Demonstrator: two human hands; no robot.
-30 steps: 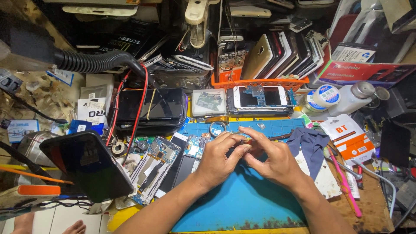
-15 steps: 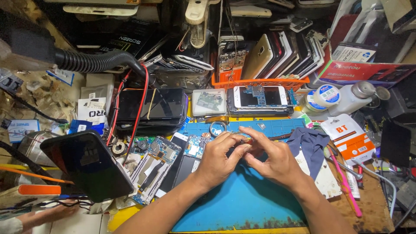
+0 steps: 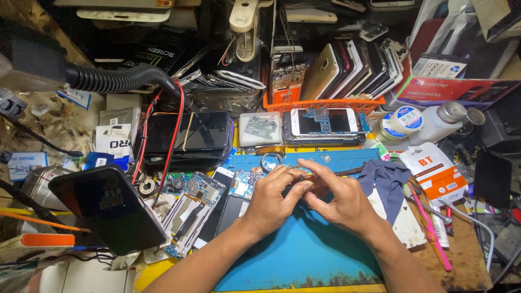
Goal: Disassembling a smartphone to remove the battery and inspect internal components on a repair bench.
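Left hand (image 3: 271, 199): fingers curled, pinching a small part (image 3: 307, 177) – hardly seen, centre frame.
Right hand (image 3: 342, 198): fingertips closed on the same part.
Risk: part could be dropped onto the blue mat (image 3: 304, 255) – lost among the circuit boards (image 3: 244, 184), if the pinch is loosened.

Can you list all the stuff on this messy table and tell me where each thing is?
blue mat: one, blue, front middle, under the hands
white phone: one, white, behind the mat
orange tray: one, orange, at the back, holding upright phones
dark cloth: one, dark blue, right of the hands
white bottle: one, white, back right
pink tool: one, pink, right edge of the mat
black phone: one, black, tilted, front left
black hose: one, black, back left
left hand: one, fingertips meeting the other hand
right hand: one, over the mat; what they pinch is too small to tell
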